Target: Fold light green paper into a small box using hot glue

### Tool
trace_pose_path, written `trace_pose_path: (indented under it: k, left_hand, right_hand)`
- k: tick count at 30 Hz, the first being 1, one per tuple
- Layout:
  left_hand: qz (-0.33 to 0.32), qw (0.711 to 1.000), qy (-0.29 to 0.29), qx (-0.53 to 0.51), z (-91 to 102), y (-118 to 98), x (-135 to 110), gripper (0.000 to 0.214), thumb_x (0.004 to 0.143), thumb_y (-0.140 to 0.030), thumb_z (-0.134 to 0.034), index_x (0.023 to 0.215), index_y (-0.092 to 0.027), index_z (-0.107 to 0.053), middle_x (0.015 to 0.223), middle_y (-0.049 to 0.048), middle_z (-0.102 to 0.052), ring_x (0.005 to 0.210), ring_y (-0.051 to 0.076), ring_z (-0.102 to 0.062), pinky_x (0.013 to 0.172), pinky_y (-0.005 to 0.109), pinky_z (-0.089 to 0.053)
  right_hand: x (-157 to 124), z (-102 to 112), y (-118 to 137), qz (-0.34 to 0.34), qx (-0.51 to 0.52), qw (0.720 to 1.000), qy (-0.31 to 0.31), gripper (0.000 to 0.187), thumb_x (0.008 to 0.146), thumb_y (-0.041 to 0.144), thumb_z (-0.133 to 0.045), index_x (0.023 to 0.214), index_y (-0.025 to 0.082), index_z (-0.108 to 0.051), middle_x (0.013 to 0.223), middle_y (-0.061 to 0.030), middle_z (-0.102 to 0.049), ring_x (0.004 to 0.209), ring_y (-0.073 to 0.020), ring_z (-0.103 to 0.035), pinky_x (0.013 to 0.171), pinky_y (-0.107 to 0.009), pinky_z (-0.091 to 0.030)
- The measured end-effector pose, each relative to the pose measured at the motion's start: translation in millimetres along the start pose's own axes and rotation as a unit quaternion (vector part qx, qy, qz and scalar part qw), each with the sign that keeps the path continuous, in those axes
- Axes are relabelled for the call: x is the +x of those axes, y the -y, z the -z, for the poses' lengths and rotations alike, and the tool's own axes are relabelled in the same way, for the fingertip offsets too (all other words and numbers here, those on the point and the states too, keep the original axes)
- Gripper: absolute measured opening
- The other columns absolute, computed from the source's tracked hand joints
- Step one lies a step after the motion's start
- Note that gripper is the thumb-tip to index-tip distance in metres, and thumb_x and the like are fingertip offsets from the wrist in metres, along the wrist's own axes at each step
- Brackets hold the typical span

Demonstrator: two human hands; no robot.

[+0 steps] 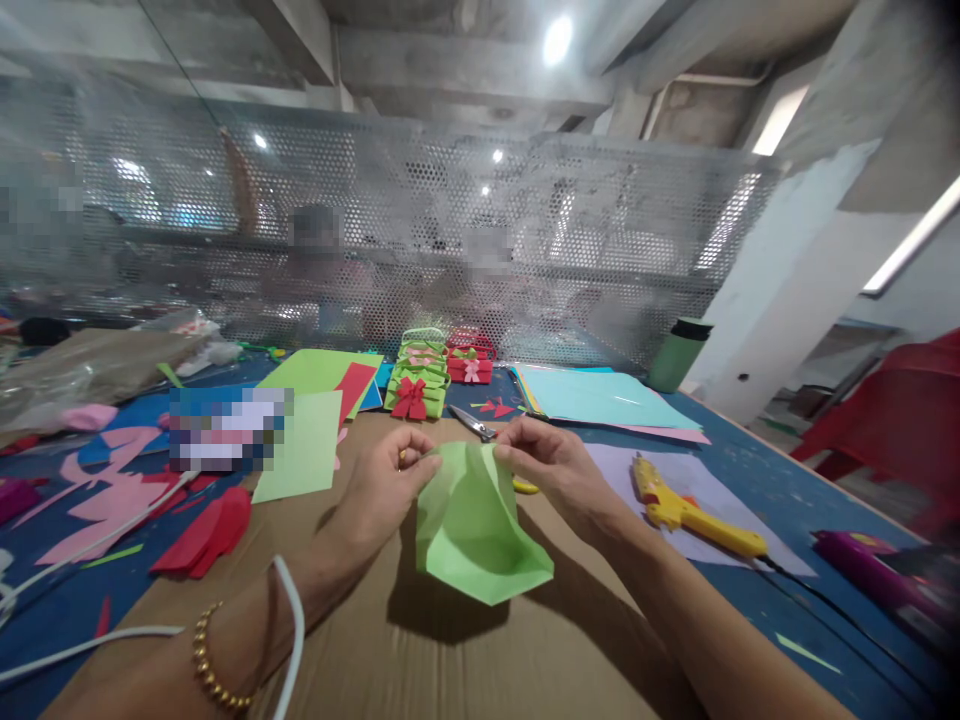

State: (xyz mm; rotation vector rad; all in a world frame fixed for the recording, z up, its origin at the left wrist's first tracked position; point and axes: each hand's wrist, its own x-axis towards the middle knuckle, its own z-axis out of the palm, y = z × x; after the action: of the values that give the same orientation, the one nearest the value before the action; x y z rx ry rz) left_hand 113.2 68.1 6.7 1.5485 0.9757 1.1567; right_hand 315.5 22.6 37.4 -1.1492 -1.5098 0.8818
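Observation:
A light green folded paper bag [480,530] is held up between my two hands, its open end facing me. My left hand [394,480] pinches its upper left corner between thumb and fingers. At the upper right edge, my right hand [544,460] pinches the paper the same way. Just behind the bag lie scissors [474,424] with a yellow handle, partly hidden by the bag and my right hand. Brown cardboard [352,640] lies beneath, with the bag's shadow on it.
Finished green bags [416,385] and red bags [471,368] with bows stand at the back. Right are blue paper sheets [607,395], a yellow glue gun [697,520], a purple glue gun [885,580] and a green bottle [679,355]. Left lie red pieces [206,535] and a white cable [289,630].

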Motion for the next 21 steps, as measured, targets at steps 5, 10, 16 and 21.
trace_pose_path:
  k: [5, 10, 16, 21]
  left_hand:
    - [0.007, 1.0, 0.0, -0.006, 1.1, 0.0, 1.7, 0.028, 0.066, -0.041, -0.069, 0.076, -0.017, -0.059, 0.055, -0.0064, -0.051, 0.05, 0.009, -0.042, 0.051, 0.021, -0.031]
    - [0.012, 1.0, 0.015, -0.011, -0.3, -1.9, -0.4, 0.026, 0.065, -0.039, -0.071, 0.073, -0.017, -0.058, 0.055, -0.0064, -0.051, 0.05, 0.009, -0.042, 0.05, 0.021, -0.03]
    - [0.019, 0.999, 0.027, -0.028, 1.9, 1.7, 2.0, 0.029, 0.066, -0.04, -0.071, 0.077, -0.017, -0.059, 0.057, -0.0057, -0.053, 0.052, 0.009, -0.044, 0.052, 0.022, -0.033]
    - [0.028, 0.998, 0.049, -0.035, 3.5, 6.4, 2.6, 0.025, 0.068, -0.036, -0.072, 0.077, -0.018, -0.058, 0.057, -0.0064, -0.052, 0.053, 0.009, -0.044, 0.052, 0.021, -0.032]
  right_hand:
    - [2.4, 0.2, -6.0, -0.011, -0.007, 1.0, 0.005, 0.041, 0.083, 0.056, -0.064, 0.069, 0.019, -0.056, 0.063, 0.0022, -0.052, 0.058, -0.0107, -0.045, 0.056, -0.026, -0.037]
    - [5.7, 3.9, -10.2, -0.003, -0.034, 0.999, -0.008, 0.036, 0.08, 0.048, -0.068, 0.066, 0.018, -0.053, 0.062, 0.0043, -0.046, 0.058, -0.0092, -0.04, 0.054, -0.024, -0.031]
    - [2.2, 5.9, -0.5, -0.014, -0.047, 0.999, 0.015, 0.037, 0.085, 0.05, -0.062, 0.068, 0.018, -0.056, 0.064, 0.0034, -0.048, 0.058, -0.0096, -0.04, 0.054, -0.024, -0.031]
    - [1.5, 4.3, 2.5, -0.012, -0.051, 0.998, 0.023, 0.048, 0.092, 0.06, -0.05, 0.072, 0.017, -0.06, 0.064, 0.0011, -0.052, 0.058, -0.0104, -0.044, 0.054, -0.024, -0.036]
